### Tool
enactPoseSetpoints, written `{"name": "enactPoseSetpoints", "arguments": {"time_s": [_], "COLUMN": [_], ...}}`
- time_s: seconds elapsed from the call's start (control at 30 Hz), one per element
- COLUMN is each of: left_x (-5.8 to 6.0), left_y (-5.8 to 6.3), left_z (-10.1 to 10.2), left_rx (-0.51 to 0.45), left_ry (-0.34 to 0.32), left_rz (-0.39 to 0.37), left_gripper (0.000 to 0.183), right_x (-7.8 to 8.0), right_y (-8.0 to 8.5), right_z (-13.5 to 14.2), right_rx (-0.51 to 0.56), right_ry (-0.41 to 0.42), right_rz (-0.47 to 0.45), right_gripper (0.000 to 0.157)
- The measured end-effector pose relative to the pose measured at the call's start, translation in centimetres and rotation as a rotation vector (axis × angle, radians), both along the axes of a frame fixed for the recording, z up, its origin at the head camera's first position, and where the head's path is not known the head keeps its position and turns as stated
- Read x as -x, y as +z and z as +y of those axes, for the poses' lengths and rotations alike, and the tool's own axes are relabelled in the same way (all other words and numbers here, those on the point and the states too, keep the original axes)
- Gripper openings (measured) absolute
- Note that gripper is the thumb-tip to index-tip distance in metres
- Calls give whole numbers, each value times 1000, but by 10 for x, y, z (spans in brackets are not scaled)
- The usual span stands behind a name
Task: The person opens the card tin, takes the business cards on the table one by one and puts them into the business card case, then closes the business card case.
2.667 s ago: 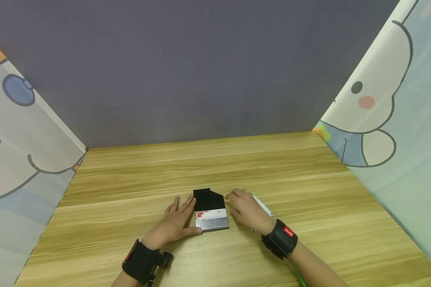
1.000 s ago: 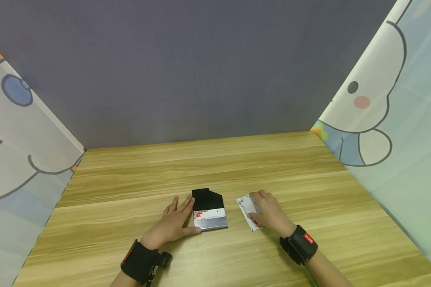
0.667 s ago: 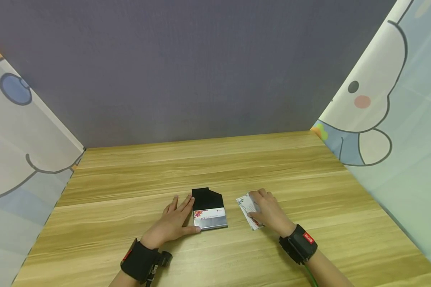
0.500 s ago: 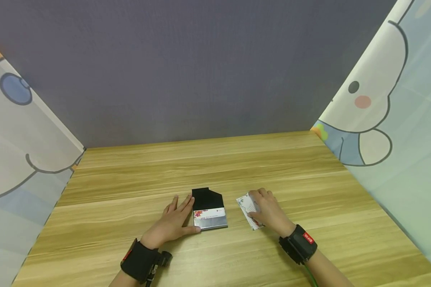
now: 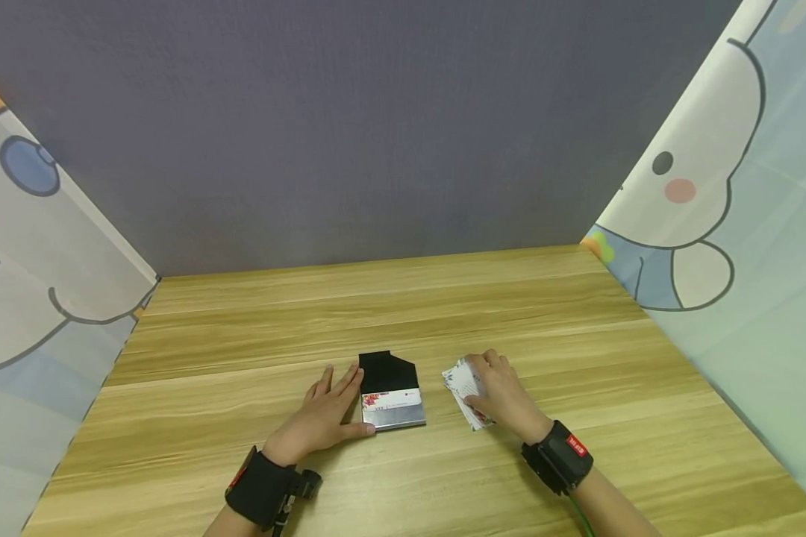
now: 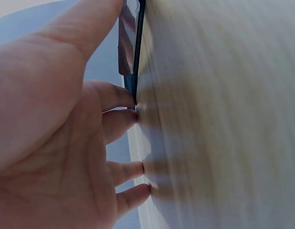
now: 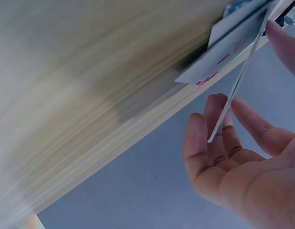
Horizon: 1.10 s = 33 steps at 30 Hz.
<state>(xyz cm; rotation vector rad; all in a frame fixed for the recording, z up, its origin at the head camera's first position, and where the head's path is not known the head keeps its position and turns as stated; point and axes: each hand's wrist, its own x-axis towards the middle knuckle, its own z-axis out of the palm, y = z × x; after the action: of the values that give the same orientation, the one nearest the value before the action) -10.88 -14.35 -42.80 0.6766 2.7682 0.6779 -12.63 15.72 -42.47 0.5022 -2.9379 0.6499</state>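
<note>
A metal business card case (image 5: 395, 420) with a black-lined lid lies opened flat on the table. Inside its silver half is a white card (image 5: 403, 399) with a red flower print. My left hand (image 5: 320, 419) rests at the case's left side, fingers spread straight; its thumb touches the front left corner and its fingertips press the table by the lid. To the right of the case, my right hand (image 5: 508, 399) pinches a business card (image 7: 240, 78), seen edge-on and raised at an angle. Other white cards (image 7: 218, 59) lie fanned beneath it. The palm hides part of the stack in the head view.
Both wrists wear black straps (image 5: 557, 456) with cameras; a green cable trails from the right one. The wooden table (image 5: 376, 313) ends at a dark grey back panel (image 5: 376, 149), with cartoon-printed sheets at both sides.
My right hand has moved from beside the case rightward onto the cards. In the last half second the cards have fanned slightly more. The left hand and case stay put.
</note>
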Motion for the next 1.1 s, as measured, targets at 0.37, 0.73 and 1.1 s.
{"name": "enactPoseSetpoints", "arguments": {"time_s": [0.37,0.73,1.1], "left_x": [0,0,0], "left_y": [0,-1,0], "left_z": [0,0,1], "left_rx": [8,8,13], "left_ry": [4,3,2], "left_rz": [-1,0,2], "left_gripper": [89,88,88], "right_x": [0,-1,1], "right_y": [0,3,4], "right_z": [-3,-4,-2], "right_rx": [32,61,111], "right_ry": [6,15,105], "right_rz": [19,-28,85], "right_gripper": [59,58,47]}}
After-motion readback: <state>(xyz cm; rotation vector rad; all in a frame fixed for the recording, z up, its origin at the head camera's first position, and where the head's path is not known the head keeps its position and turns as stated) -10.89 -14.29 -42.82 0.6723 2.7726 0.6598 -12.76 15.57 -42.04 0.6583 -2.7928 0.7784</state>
